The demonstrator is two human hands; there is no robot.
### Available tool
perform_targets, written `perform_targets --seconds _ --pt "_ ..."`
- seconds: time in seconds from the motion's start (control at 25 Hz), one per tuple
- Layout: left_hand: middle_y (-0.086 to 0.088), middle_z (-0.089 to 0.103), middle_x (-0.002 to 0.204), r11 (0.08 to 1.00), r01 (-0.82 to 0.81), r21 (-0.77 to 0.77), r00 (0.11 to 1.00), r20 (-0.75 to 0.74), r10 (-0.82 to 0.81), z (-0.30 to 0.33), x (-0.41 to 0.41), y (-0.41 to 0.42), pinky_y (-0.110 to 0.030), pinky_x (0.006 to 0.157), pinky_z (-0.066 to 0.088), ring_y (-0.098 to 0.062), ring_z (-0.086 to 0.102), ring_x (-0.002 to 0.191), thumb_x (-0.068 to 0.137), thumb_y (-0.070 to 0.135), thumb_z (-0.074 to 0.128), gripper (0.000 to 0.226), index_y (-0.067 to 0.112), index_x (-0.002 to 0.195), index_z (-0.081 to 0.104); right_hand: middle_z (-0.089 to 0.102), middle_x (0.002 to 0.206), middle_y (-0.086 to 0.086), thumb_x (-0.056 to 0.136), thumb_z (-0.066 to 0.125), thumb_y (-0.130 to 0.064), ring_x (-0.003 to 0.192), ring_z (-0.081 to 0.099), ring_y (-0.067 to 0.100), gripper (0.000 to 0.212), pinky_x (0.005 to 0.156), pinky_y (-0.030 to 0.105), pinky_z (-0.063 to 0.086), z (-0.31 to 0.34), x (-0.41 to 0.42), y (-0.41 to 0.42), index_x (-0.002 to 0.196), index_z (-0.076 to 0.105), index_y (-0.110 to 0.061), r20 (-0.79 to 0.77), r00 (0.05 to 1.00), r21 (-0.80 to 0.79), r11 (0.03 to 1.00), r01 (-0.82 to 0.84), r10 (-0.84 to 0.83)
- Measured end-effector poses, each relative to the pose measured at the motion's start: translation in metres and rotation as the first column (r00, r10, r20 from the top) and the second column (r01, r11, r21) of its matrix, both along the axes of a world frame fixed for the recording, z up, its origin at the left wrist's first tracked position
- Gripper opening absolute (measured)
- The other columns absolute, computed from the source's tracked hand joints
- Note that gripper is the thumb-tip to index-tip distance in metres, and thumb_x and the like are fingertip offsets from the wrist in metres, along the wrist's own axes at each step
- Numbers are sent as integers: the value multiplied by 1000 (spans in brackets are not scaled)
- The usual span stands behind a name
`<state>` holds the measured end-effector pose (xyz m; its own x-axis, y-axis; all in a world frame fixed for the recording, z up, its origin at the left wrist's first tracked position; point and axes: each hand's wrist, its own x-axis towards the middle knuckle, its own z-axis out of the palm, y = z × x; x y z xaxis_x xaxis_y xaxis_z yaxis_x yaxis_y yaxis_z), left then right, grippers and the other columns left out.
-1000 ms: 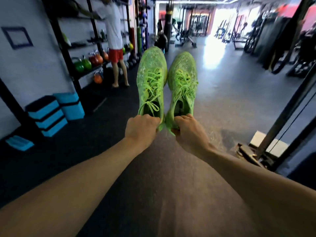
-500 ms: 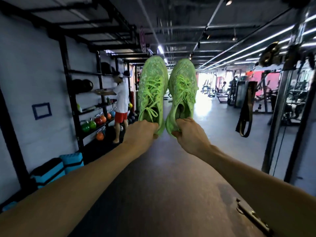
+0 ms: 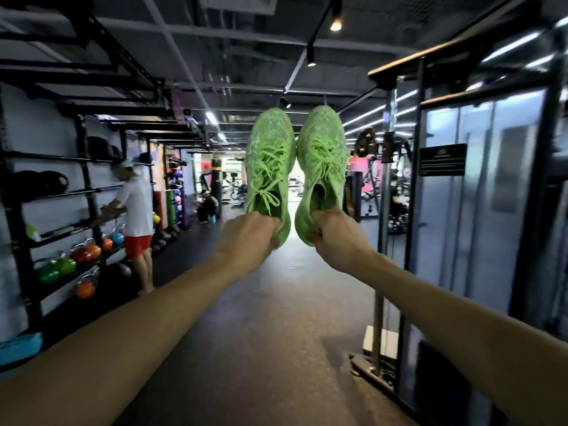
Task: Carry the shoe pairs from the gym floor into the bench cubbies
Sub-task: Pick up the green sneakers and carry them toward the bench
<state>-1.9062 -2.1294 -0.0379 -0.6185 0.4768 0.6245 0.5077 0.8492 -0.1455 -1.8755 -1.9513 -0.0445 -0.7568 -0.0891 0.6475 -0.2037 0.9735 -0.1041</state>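
I hold a pair of bright green lace-up shoes out in front of me at arm's length, toes pointing away and up. My left hand (image 3: 246, 238) grips the heel of the left green shoe (image 3: 269, 161). My right hand (image 3: 336, 238) grips the heel of the right green shoe (image 3: 322, 155). The two shoes touch side by side near their toes. No bench or cubbies are in view.
A black rack (image 3: 86, 192) with coloured kettlebells (image 3: 83, 255) lines the left wall. A person in a white shirt and red shorts (image 3: 136, 222) stands at it. A cable machine frame (image 3: 412, 210) with its base plate (image 3: 373, 368) stands at right. A dark floor aisle (image 3: 276, 318) runs ahead.
My view has tilted up from the floor to the aisle and ceiling. The shoes stay held in both hands, raised in front of me. The machine frame at right is now closer.
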Motion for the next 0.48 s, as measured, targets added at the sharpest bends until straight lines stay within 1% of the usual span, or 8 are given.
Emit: perform_targets --seconds 0.12,0.24,0.32,0.4,0.48 --pt "-10 65 86 985 168 -38 986 -6 -168 -4 23 33 -31 59 37 -35 63 83 89 26 60 9 17 88 58 57 99 13 82 58 -12 86 57 39 12 62 36 47 -9 51 21 80 47 -18 -11 988 -50 987 151 -152" --pt "-10 66 84 931 363 -30 931 -18 -364 -6 60 75 -32 59 40 -37 62 82 88 25 61 9 17 90 62 58 96 13 85 58 -16 84 57 38 18 63 40 49 -13 120 45 76 43 -20 -13 954 -90 950 298 -300" --pt "-9 66 82 864 502 -28 864 -7 -503 -6 95 110 -32 58 40 -35 63 81 88 26 61 12 16 84 58 58 96 14 86 56 -15 88 57 37 18 63 38 47 -13 176 67 76 42 -18 -7 906 -82 903 422 -424" --pt "-8 66 80 774 631 -46 775 1 -632 -6 142 149 -30 56 37 -33 64 80 89 27 62 17 19 77 53 59 98 14 86 57 -13 93 56 35 9 64 37 46 -13 240 92 80 50 -15 -21 846 -88 844 530 -533" --pt "-5 65 79 678 733 -54 679 13 -734 -7 196 188 -30 55 34 -30 64 78 90 29 61 13 21 80 57 62 97 13 83 58 -12 92 57 36 3 62 37 45 -16 308 115 85 57 -11 -47 765 -92 765 637 -642"
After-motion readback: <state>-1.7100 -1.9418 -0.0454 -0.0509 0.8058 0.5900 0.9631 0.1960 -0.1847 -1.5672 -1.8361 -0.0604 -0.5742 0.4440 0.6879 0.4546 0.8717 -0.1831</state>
